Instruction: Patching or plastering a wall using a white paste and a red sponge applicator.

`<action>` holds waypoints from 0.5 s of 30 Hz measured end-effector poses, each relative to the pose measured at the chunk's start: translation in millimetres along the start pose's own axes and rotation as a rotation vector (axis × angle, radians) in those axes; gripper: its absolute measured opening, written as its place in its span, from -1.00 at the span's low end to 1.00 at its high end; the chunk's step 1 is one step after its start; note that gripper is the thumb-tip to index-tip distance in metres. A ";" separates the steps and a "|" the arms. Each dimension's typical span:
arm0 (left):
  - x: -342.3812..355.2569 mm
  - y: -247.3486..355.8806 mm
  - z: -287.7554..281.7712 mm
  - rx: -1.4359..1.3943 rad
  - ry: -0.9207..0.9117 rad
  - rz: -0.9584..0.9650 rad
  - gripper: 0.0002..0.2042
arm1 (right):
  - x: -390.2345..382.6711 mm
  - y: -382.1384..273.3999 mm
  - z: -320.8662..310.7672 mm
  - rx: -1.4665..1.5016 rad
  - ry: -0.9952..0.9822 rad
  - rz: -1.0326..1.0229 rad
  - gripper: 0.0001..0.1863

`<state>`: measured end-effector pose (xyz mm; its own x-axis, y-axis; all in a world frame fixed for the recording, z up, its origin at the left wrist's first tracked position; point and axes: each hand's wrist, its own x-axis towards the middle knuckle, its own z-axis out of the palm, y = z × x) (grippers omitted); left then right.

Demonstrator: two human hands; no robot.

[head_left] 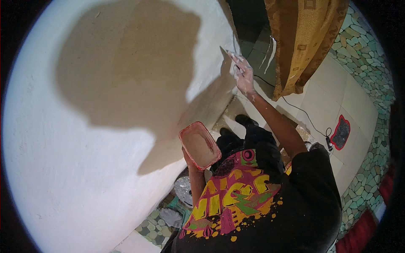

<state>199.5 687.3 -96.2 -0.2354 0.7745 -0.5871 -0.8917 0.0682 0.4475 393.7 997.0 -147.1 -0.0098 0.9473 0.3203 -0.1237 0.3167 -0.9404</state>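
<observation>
Right hand (243, 76), smeared white, grips a thin blade (225, 53) angled toward 11 o'clock, by the white wall's (97, 168) edge; contact unclear. Red tub (215, 148) of pale paste (199, 147) sits at 7 o'clock from it, long axis running 11 to 5, supported by the nearer left hand (188, 160), fingers mostly hidden beneath.

The head-worn fisheye looks down close over shirt (270, 211), white wall (84, 168) and floor (322, 95).
</observation>
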 end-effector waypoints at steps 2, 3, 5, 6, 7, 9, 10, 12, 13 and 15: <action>4.3 2.4 5.7 -0.002 0.026 -0.012 -0.41 | 7.8 20.1 12.6 0.027 0.070 -0.010 -0.48; 8.0 3.3 3.9 -0.001 0.026 -0.013 -0.41 | 9.4 26.8 20.3 0.057 0.132 -0.020 -0.48; 15.9 4.0 0.2 0.027 -0.004 -0.029 -0.41 | -0.5 31.6 33.2 0.096 0.143 -0.016 -0.49; 19.6 3.5 -1.5 0.028 -0.002 -0.028 -0.41 | -5.3 31.4 36.7 0.136 0.152 -0.013 -0.50; 23.4 2.3 -2.5 0.030 0.015 -0.029 -0.41 | -8.6 31.2 34.9 0.137 0.153 -0.012 -0.50; 30.6 -0.4 6.5 0.034 0.032 -0.030 -0.40 | -9.4 31.8 23.9 -0.081 -0.026 -0.113 -0.53; 34.4 -3.2 11.4 0.075 0.033 -0.019 -0.40 | -5.9 32.9 13.9 -0.079 -0.024 -0.112 -0.53; 39.4 -7.7 26.0 0.118 0.035 -0.006 -0.39 | 5.8 27.7 -7.2 -0.012 -0.263 0.049 -0.55; 42.7 -10.6 33.0 0.096 0.043 -0.022 -0.39 | 10.2 26.9 -13.3 -0.013 -0.256 0.049 -0.55; 43.8 -15.6 43.4 0.080 0.049 -0.039 -0.39 | 16.4 24.7 -24.3 0.037 -0.175 -0.015 -0.52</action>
<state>219.9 747.5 -99.6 -0.2214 0.7390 -0.6363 -0.8673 0.1491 0.4750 414.6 1021.6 -167.9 -0.1799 0.9185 0.3521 -0.1613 0.3255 -0.9317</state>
